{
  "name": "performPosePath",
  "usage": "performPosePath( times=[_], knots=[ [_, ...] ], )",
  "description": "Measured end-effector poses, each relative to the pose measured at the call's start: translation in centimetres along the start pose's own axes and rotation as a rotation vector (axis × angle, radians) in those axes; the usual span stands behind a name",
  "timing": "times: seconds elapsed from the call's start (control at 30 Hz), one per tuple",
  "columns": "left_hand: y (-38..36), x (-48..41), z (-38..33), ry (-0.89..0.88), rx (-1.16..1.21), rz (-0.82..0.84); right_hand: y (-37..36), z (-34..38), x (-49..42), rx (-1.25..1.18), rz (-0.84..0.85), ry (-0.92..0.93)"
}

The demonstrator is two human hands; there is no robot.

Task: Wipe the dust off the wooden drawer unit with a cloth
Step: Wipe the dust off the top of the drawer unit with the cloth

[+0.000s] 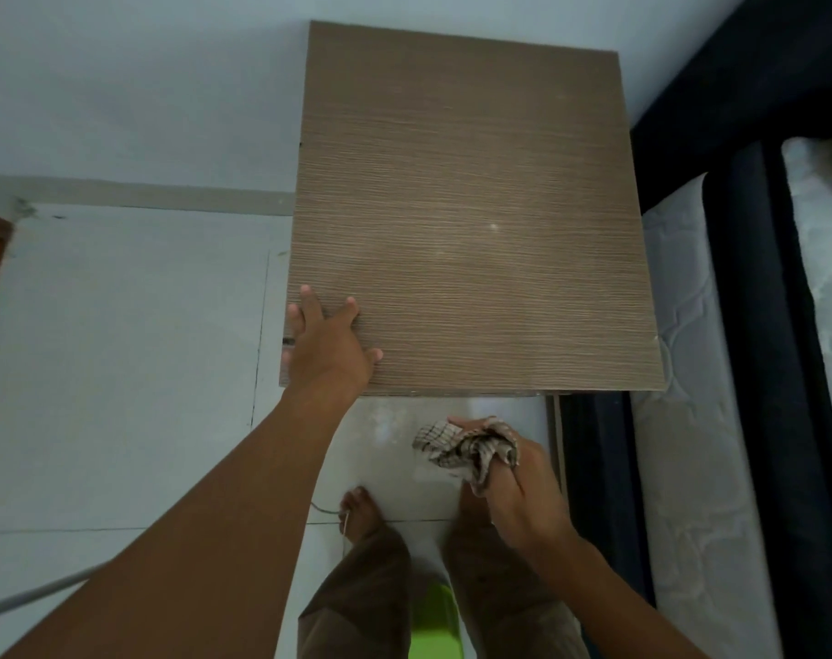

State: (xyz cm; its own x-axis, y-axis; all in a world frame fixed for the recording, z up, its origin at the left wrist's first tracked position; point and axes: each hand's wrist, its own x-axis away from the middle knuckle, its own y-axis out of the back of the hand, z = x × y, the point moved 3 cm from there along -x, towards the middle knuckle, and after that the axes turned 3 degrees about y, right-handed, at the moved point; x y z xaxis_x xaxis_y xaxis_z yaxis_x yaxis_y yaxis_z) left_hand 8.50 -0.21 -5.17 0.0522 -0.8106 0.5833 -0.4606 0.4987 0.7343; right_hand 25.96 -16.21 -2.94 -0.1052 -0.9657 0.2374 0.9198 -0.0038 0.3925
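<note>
Pale tiled floor [119,373] fills the left and lower middle of the frame, meeting a light wall [143,88] along the top. The wooden drawer unit [471,206] takes up the centre and upper middle, seen from above so that only its brown, fine-grained top shows, its far edge against the wall. Down the right side runs a dark bed frame [747,325] with a white quilted mattress [690,444], just beside the unit. The left hand [331,347] lies flat on the unit's lower left corner, its grip spread wide with fingers straight. The right hand [523,478] is below the unit's near edge, clear of the wood, its grip closed around a bunched checked cloth [466,447]. A bare foot [362,511] stands on the floor below, and a green thing [433,625] shows between the legs at the bottom edge.
</note>
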Motion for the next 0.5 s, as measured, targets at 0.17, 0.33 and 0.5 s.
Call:
performPosePath(
  times=[0.17, 0.33, 0.5],
  knots=[
    [0.1, 0.1, -0.1, -0.006, 0.011, 0.004, 3.9, 2.6, 0.6, -0.101, -0.434, -0.147],
    [0.1, 0.2, -0.1, -0.013, -0.006, 0.005, 7.0, 1.4, -3.6, 0.094, -0.598, -0.162],
    [0.1, 0.3, -0.2, -0.013, -0.036, 0.008, 3.5, -2.8, -6.3, 0.326, -0.38, -0.21]
  ],
)
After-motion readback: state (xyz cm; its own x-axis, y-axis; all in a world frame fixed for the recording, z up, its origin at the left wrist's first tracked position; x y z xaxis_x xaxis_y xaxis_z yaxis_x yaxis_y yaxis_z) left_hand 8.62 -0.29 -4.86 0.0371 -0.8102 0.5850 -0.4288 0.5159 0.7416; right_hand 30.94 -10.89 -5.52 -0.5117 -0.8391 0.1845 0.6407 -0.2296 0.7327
